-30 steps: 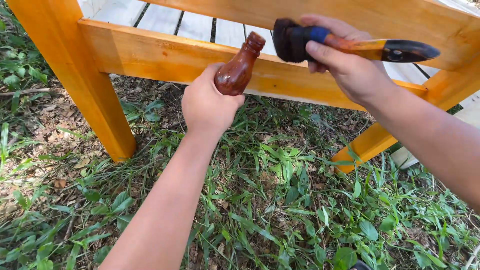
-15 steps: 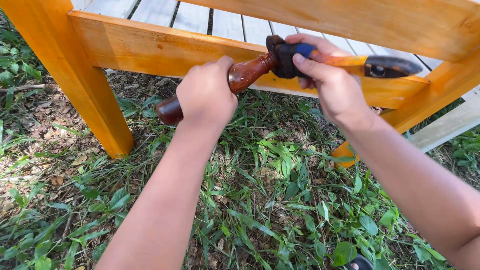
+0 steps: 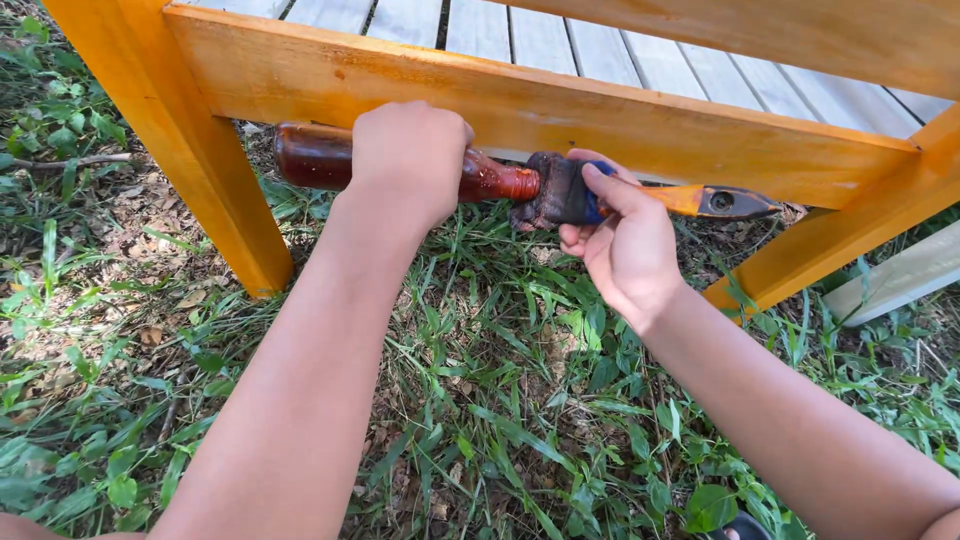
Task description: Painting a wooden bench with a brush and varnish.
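Grass [image 3: 500, 400]; left hand [image 3: 410, 160] tips brown bottle [image 3: 320, 158] onto brush [image 3: 560, 192].

Tight spot under the rail

Boxed in by orange rail [image 3: 620, 125] above, leg [image 3: 200, 170] on the left, slanted brace [image 3: 830, 240] right; open only over grass [image 3: 500, 400] below.

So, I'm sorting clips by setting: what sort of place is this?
Outdoors, likely a yard or garden: grass and dry leaves underfoot, an orange wooden frame on the ground, hands holding a brown bottle and brush.
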